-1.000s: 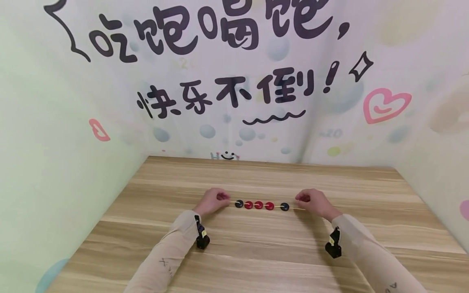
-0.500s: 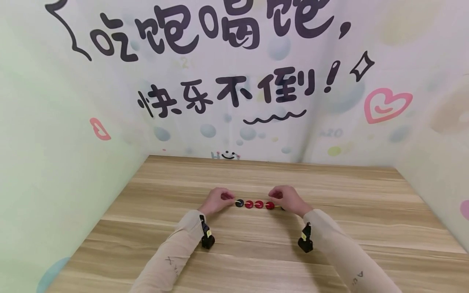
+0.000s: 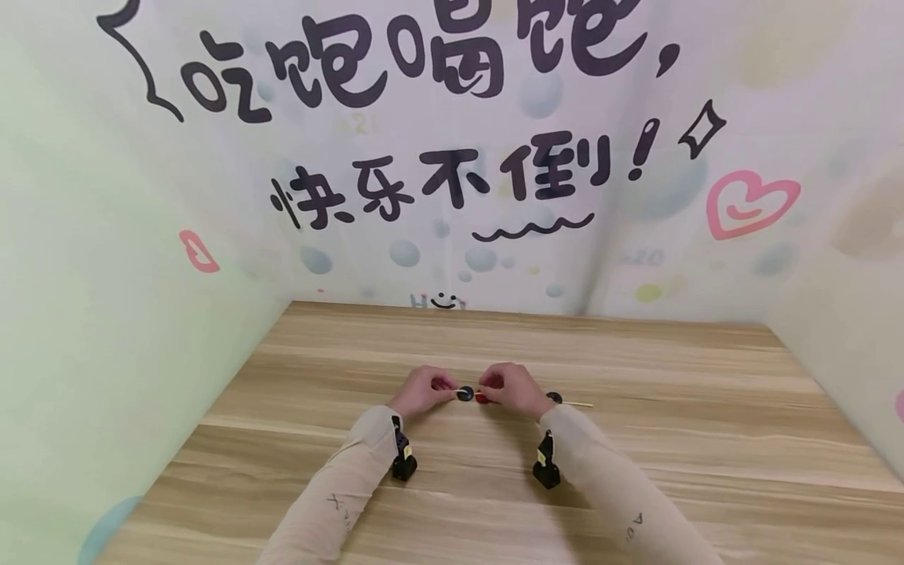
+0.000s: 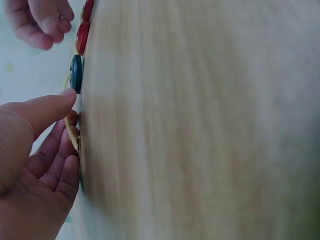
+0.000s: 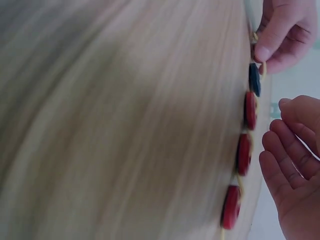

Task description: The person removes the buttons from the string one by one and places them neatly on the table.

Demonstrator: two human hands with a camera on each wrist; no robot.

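A row of dark and red round buttons lies on the table, threaded on a yellow cord (image 3: 581,404). My left hand (image 3: 427,390) pinches the cord's left end between thumb and fingers, close beside a dark button (image 3: 465,394). Over the red buttons hovers my right hand (image 3: 517,388), its fingers loosely bent and holding nothing. It hides most of them in the head view, where part of one red button (image 3: 482,397) shows. The right wrist view shows three red buttons (image 5: 244,154) in line, apart from that hand. Another dark button (image 3: 554,397) sits right of the right wrist.
The wood-grain table (image 3: 452,502) ends at a printed backdrop (image 3: 452,259) behind and at both sides. A small black camera is strapped to each wrist, the left camera (image 3: 404,463) and the right camera (image 3: 547,467).
My right hand has travelled left from the cord's right end, over the buttons, toward the left dark button. The left hand stays at the cord's left end, shifting slightly right.
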